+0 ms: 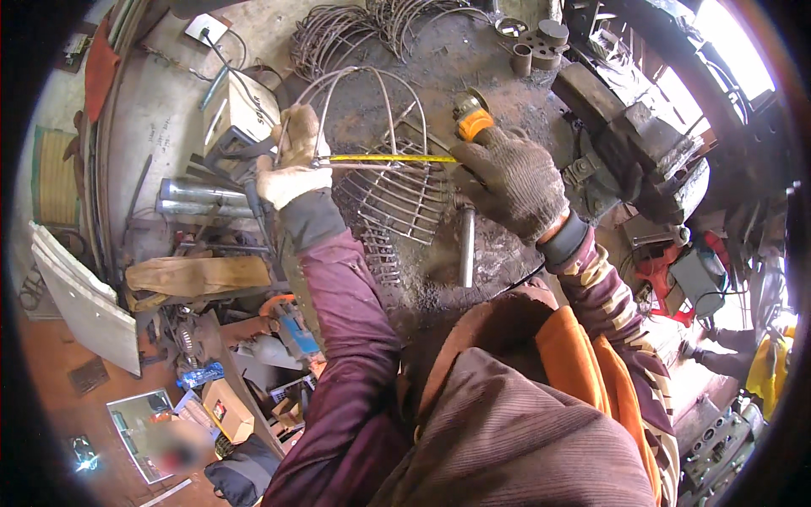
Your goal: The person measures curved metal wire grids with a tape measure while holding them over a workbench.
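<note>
My left hand, in a pale work glove, is closed around one side of a bent metal rod frame. A yellow tape measure runs straight across the frame from that hand to my right hand. My right hand, in a grey-brown knitted glove, is closed on the tape's other end; its case is hidden by the fingers. Just beyond those fingers is an orange tool with a round metal head, perhaps an angle grinder. Under the tape lies a curved grid of welded rods.
Coiled wire lies at the far edge of the dark worktable. A metal tube rests nearer me, and a heavy vise stands to the right. A pale box-shaped machine with cables is at the left. Another person's yellow garment shows at far right.
</note>
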Motion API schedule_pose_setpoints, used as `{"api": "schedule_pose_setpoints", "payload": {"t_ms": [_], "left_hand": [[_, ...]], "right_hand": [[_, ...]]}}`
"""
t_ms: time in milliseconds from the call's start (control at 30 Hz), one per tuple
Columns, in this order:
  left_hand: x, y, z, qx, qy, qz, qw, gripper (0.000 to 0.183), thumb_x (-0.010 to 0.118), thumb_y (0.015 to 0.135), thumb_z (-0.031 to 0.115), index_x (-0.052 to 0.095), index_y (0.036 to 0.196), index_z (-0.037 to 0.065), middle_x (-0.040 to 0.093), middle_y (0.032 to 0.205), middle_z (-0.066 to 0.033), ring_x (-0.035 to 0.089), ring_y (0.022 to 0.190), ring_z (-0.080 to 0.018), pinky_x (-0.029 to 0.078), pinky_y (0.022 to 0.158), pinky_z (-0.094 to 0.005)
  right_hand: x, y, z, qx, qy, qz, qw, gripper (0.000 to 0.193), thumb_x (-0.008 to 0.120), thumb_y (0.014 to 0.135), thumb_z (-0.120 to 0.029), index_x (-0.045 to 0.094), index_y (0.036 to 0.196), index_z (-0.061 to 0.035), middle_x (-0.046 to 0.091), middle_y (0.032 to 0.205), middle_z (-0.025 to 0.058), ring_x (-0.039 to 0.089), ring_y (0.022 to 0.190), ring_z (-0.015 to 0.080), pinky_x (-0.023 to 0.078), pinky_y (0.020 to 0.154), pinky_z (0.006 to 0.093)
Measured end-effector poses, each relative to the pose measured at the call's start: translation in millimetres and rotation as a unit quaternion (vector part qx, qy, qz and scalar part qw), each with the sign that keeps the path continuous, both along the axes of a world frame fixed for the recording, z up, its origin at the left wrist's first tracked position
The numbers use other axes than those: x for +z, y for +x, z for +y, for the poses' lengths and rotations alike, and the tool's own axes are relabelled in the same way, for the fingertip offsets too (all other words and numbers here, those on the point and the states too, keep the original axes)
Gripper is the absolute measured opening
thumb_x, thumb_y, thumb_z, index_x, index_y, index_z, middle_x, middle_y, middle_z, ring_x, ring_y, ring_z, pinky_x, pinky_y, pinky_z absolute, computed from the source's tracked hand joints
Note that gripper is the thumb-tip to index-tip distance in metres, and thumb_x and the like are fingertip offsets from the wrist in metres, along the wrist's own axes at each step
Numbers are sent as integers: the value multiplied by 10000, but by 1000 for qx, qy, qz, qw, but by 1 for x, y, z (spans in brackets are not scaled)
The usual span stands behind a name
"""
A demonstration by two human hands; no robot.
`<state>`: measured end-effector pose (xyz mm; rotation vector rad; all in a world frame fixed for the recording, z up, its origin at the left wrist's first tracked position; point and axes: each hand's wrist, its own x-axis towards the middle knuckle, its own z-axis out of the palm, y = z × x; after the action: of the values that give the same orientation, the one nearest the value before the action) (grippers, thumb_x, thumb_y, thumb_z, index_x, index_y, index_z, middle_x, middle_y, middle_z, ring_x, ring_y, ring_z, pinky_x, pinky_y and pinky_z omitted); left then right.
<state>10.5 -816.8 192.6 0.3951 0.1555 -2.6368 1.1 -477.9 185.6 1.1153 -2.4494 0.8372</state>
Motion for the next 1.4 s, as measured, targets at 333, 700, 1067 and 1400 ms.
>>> {"api": "schedule_pose_setpoints", "payload": {"t_ms": [333,700,1067,1400], "left_hand": [[-5,-3,0,-22,-13,13,1000,698,246,1027,579,553,1259,-3,595,1284,-272,576,1199,-468,467,971,-696],[-5,2,57,162,-178,32,970,730,551,898,622,578,1084,-83,640,1181,-302,658,1082,-422,569,917,-590],[-8,10,77,148,-158,49,975,748,582,893,586,530,1165,-109,569,1257,-326,582,1157,-487,470,1030,-635],[1,7,87,145,-156,5,977,720,573,892,627,623,998,-84,643,1157,-286,655,1054,-407,559,942,-546]], "right_hand": [[-1,-1,2,-13,5,-2,1000,249,655,806,-199,667,1043,-121,658,891,147,686,812,361,552,690,481],[21,8,13,-56,-78,-68,993,218,707,837,-194,695,1037,-107,630,874,153,646,776,381,503,661,451],[29,15,-36,-18,9,-13,1000,165,653,858,-239,682,979,-130,639,886,130,659,779,359,521,679,477],[32,9,-41,-11,64,24,998,145,686,845,-197,673,964,-116,646,882,140,662,735,375,526,628,470]]}}
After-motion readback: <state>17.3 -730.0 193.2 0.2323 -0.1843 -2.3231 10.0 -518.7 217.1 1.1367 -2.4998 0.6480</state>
